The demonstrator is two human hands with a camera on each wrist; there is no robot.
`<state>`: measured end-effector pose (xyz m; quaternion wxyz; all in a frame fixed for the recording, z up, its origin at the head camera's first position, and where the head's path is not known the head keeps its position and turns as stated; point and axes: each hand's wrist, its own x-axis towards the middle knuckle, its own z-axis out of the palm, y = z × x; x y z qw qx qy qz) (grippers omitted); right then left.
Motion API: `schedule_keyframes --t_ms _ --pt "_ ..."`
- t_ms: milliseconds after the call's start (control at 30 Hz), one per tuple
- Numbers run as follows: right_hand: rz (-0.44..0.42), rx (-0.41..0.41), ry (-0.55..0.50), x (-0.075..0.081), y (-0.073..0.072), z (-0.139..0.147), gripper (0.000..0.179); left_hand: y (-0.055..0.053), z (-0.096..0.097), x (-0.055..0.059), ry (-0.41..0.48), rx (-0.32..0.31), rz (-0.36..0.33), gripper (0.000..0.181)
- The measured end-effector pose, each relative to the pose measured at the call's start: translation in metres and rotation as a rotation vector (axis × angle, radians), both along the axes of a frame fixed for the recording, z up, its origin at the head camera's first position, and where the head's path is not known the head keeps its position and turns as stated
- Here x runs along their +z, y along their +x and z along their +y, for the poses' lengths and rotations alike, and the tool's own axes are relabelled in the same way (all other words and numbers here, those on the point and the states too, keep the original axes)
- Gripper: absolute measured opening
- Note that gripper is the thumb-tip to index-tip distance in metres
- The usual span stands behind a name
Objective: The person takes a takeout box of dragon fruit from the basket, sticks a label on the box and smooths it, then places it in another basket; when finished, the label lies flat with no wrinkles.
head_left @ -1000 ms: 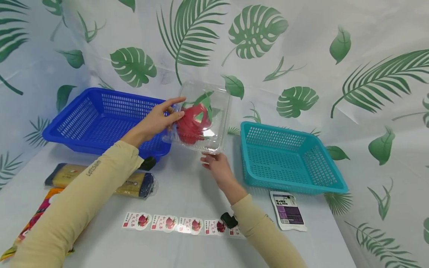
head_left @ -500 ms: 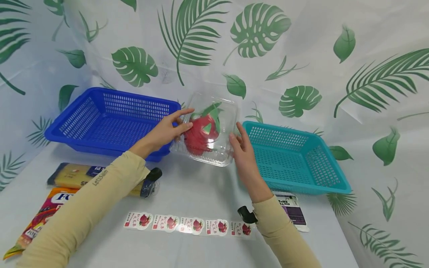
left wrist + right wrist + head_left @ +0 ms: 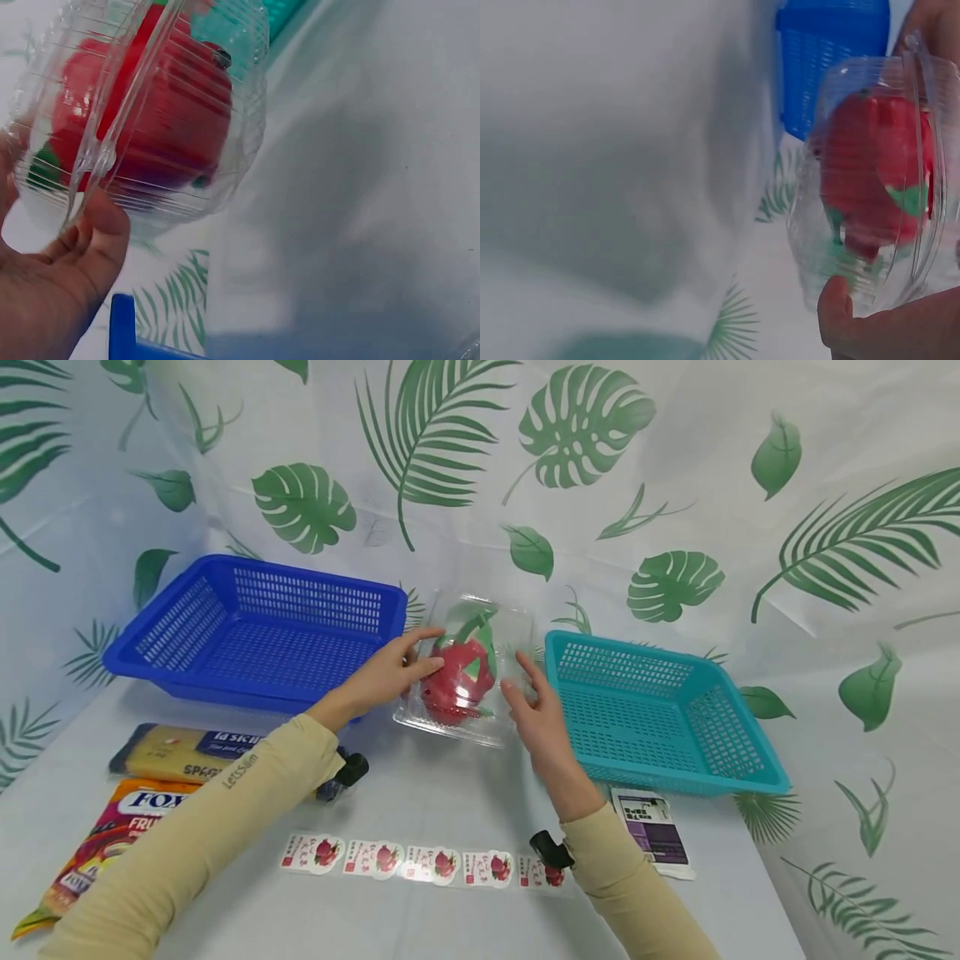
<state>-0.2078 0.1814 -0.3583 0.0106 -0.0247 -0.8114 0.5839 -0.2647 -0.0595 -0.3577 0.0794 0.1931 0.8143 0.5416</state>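
A clear plastic clamshell box [image 3: 510, 639] with a red and green dragon fruit [image 3: 459, 672] inside is held between both hands over the back of the table. My left hand [image 3: 381, 675] grips the box's left side; the left wrist view has a finger pressed at the seam where its two halves meet. On the other side my right hand [image 3: 546, 727] holds the box's right end, thumb and forefinger spread along it. The right wrist view shows that thumb [image 3: 834, 307] against the ribbed plastic. The box looks closed, and its underside is hidden in the head view.
A blue basket [image 3: 255, 685] stands at the back left, a teal basket [image 3: 660, 777] at the right. Several dragon fruit stickers [image 3: 438, 864] lie in a row in front. Spaghetti [image 3: 168, 756], a Fox's bag [image 3: 112, 835] and a white-purple packet [image 3: 656, 835] lie around.
The right hand has moved up from below the box to its right side. The box with the dragon fruit has come right and lower, the left hand moving with it.
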Motion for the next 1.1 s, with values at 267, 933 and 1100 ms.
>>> schedule_keyframes --t_ms 267,933,1100 --pt "-0.045 0.010 -0.004 -0.018 0.001 0.004 0.061 0.008 0.016 -0.003 -0.170 0.008 0.064 0.052" --pt "-0.127 0.079 0.076 -0.050 -0.003 0.009 0.058 0.022 0.030 -0.034 -0.302 0.068 -0.081 0.052" --pt "-0.132 0.102 0.081 -0.048 -0.005 0.009 0.058 0.023 0.030 -0.036 -0.277 0.098 -0.091 0.052"
